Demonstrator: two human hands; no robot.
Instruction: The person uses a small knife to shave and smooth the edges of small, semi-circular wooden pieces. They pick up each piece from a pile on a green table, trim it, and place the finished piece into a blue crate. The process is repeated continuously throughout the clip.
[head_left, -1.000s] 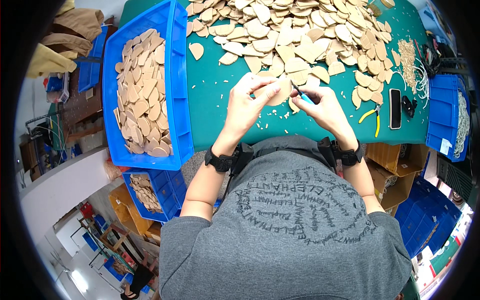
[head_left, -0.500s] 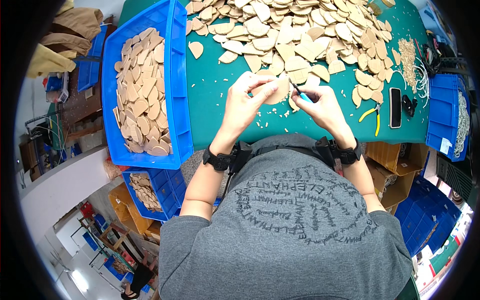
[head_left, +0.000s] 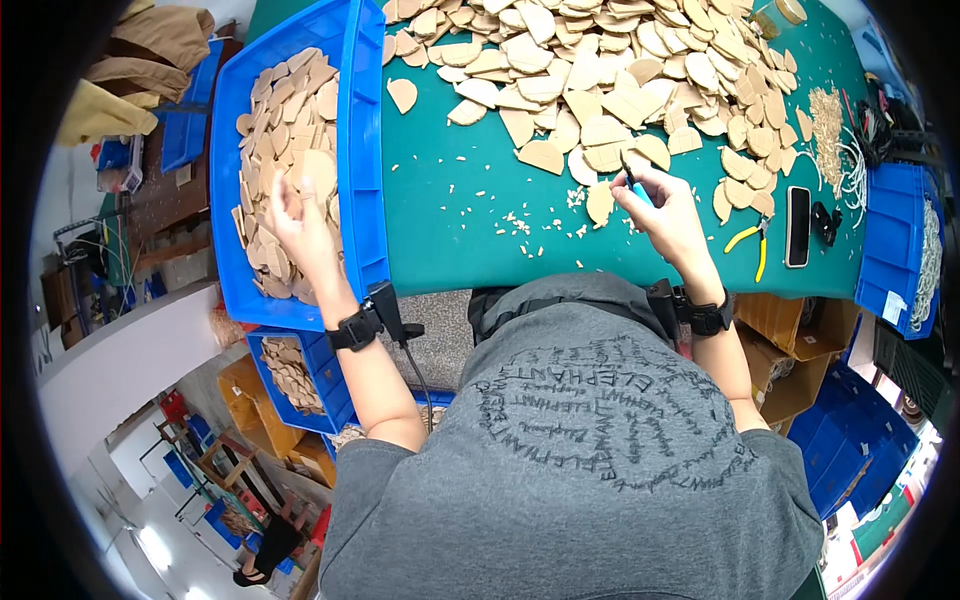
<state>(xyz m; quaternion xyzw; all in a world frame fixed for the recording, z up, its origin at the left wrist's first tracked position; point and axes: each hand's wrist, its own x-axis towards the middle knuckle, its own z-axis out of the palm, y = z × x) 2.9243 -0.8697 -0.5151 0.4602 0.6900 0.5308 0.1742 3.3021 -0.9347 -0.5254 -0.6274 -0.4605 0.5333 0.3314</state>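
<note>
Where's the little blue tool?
In the head view, right of centre, the blue tool is in the right hand, left of the yellow-handled pliers.

A green tabletop (head_left: 440, 255) is spanning the frame's upper middle. A heap of tan pieces (head_left: 604, 130) is lying at the top, pale scraps (head_left: 512, 217) are lying above centre, and yellow-handled pliers (head_left: 762, 252) and a phone (head_left: 797, 228) are resting toward the right.

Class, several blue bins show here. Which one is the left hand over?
The large bin at upper left, holding tan flat pieces: the left hand is over it. No hand is over the right-side bin of pale cords.
</note>
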